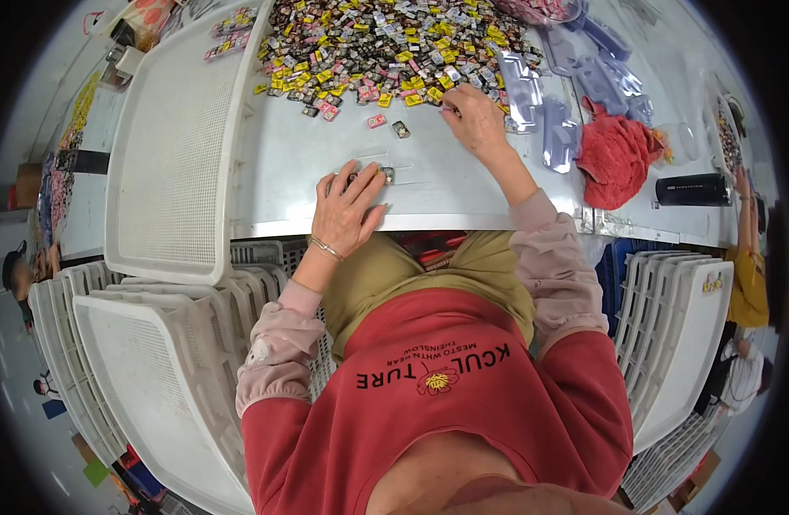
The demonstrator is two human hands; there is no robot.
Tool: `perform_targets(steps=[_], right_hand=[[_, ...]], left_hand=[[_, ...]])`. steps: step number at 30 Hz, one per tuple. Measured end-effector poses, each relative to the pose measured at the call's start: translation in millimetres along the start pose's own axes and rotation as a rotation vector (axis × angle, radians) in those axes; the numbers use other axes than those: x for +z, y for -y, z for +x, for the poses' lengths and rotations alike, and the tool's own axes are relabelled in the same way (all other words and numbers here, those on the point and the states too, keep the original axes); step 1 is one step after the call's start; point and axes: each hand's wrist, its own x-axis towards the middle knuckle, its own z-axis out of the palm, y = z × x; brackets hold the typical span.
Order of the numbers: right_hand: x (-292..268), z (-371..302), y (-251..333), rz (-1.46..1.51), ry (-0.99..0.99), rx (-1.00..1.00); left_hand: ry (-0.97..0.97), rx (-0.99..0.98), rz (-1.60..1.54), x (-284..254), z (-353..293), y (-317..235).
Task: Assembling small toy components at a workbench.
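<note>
A large heap of small rectangular pieces [386,51] in yellow, black, pink and white covers the far part of the table. My left hand [347,206] lies palm down with fingers apart over a clear plastic tray [405,174]. Its fingertips touch dark little pieces there, and a dark piece [387,175] shows beside them. At the heap's near right edge, my right hand [478,124] has its thumb and fingertips drawn together; what they hold, if anything, is too small to make out. Between the hands and the heap lie a pink piece [376,121] and a black piece [400,129].
A white mesh-bottomed tray [175,146] stands at the left. Clear bluish plastic trays [561,133], a red cloth [616,159] and a black cylindrical bottle [693,190] lie to the right. Stacked white crates [154,343] flank me below the table. Other people are at the far sides.
</note>
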Motion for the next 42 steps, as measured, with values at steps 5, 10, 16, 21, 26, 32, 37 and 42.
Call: perform_targets(steps=[5,10,16,21,26,32,37,42], right_hand=[[25,1,42,0.290,0.150,-0.225],[31,0,36,0.252,0.187,-0.220],[21,-4,3,0.644,0.160,0.055],[4,-3,-1,1.175,0.320,0.630],[18,1,2,0.551,0.106,0.100],[15,64,-12,0.328,-0.289,-0.059],[19,94,-13,-0.074,0.100,0.039],[22,87,-36,0.091,0.027,0.004]], left_hand=[[-0.231,-0.156,-0.087,10,-4,10],[-0.278,-0.209,-0.120,12,-5,7],[-0.292,-0.214,-0.130,13,-2,6],[-0.311,-0.206,-0.109,14,-2,7],[-0.312,-0.207,-0.115,14,-1,6],[-0.313,-0.203,-0.123,13,0,4],[-0.308,-0.204,-0.132,13,0,4],[-0.307,-0.214,-0.137,12,-2,4]])
